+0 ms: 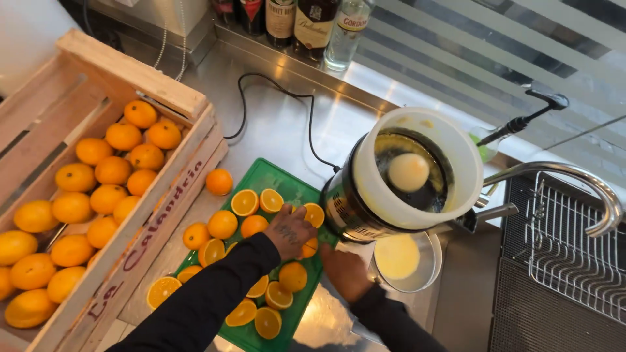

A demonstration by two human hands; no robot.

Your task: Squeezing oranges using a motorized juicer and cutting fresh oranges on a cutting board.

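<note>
**Orange halves and juicer at a steel counter**

Left hand (290,229): lying palm-down over the green cutting board (264,175), fingers curling onto an orange half (308,248) just beneath it; whether the hand is fully gripping is unclear.

Right hand (345,274): sitting beside the left one, at the foot of the electric citrus juicer (365,208), fingers hidden from view, so its grip cannot be told.

Around the left hand: cut orange halves (245,202) lying face-up across the board, whole oranges among them.

Just beyond the right hand: a metal cup of juice (399,258) standing under the juicer's spout.

Far to the left of both hands: a wooden crate (130,72) holding whole oranges (107,171).

Beyond the juicer: bottles (313,26) lining the back ledge.

Right of the right hand: a curved tap (587,182) arching over a wire rack.
</note>
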